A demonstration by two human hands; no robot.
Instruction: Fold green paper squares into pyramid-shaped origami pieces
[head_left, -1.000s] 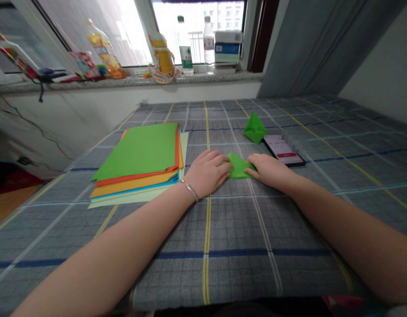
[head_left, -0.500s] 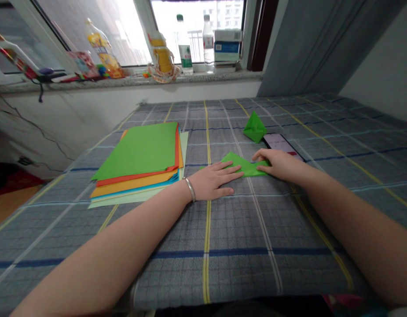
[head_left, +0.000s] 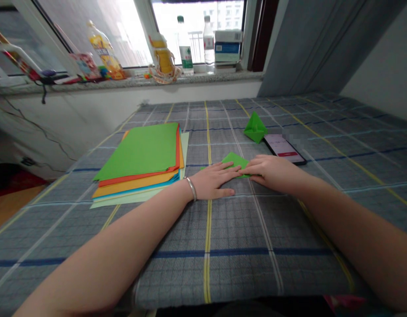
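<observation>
A folded piece of green paper (head_left: 233, 159) lies on the checked cloth, much of it hidden beneath my hands. My left hand (head_left: 212, 181) rests flat across its left part, fingers stretched out and slightly spread, with a silver bangle at the wrist. From the other side, my right hand (head_left: 272, 172) has its fingers drawn together on the paper's right part, the fingertips close against my left fingers. Behind the right hand stands a folded green paper shape (head_left: 255, 128) with a pointed top.
Left of my hands sits a stack of coloured paper (head_left: 142, 147), green on top. A phone (head_left: 282, 148) with a lit screen lies beyond my right hand. Bottles (head_left: 186, 55), a yellow cup (head_left: 163, 57) and boxes (head_left: 227, 47) line the windowsill behind the cloth-covered surface (head_left: 236, 229).
My right hand has moved left along the green paper, folding or covering its right end and closing up to my left hand. The left hand stays in place.
</observation>
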